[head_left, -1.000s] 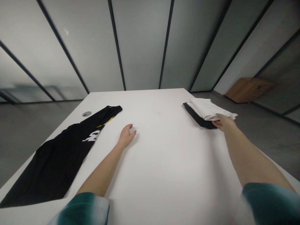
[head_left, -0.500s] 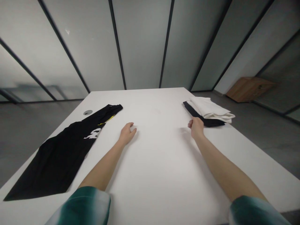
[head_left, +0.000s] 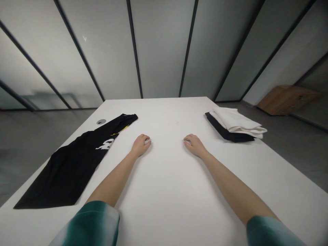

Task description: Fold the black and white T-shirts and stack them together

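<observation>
My left hand rests on the white table, fingers loosely bent and thumb apart, holding nothing. Across from it, my right hand lies on the tabletop in a similar pose, with a gap between thumb and fingers and nothing in it. Left of my left hand, a black T-shirt is laid out lengthwise, folded over, with a white and yellow print along its inner edge. To the right of my right hand sits a small stack: a white folded garment on top of a black folded garment. Neither hand touches the clothes.
The white table runs forward towards a frosted glass wall with dark frames. A round grey cable cover is set into the tabletop beyond the T-shirt. A wooden cabinet stands on the floor at the far right.
My right hand has moved left, away from the folded stack, and now lies on the table facing my left hand. My left hand has barely moved. The view has shifted slightly.
</observation>
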A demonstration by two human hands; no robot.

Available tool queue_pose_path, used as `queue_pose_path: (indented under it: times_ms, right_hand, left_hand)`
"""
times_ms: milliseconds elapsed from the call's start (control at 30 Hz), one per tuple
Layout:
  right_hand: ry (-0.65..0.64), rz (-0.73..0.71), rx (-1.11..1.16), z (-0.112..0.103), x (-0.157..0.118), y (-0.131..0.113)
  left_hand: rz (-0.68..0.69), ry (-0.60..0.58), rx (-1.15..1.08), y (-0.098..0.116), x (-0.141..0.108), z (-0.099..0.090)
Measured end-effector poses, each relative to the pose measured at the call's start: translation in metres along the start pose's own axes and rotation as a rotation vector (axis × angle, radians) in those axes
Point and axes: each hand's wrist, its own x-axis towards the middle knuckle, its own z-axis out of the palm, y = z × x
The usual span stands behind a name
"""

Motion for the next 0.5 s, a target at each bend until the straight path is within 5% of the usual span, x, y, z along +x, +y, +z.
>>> queue_pose_path:
  times_ms: [500]
  right_hand:
    - [0.027,-0.042,-0.088,0.0051,0.0018,0.006]
  left_hand:
    - [0.013,-0.014,-0.009,-0.007,0.0055,0.0004]
